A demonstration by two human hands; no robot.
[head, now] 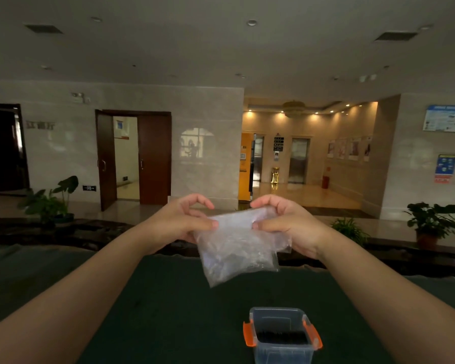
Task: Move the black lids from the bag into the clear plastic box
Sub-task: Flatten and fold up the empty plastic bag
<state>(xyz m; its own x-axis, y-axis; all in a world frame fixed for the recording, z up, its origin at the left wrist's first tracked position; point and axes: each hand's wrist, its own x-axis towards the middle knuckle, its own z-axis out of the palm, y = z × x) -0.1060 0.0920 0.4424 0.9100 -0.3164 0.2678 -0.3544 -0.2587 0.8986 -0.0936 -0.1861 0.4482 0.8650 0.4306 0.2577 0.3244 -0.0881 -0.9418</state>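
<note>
I hold a clear plastic bag up in front of me with both hands. My left hand pinches its top left edge and my right hand grips its top right edge. The bag hangs crumpled and looks see-through; I cannot make out lids inside it. Below, near the bottom of the view, the clear plastic box with orange side clips stands open on the dark green table. Black lids lie as a dark heap inside the box.
The dark green table stretches ahead to a dark ledge. Beyond it is a lobby with potted plants, brown doors and lifts at the back.
</note>
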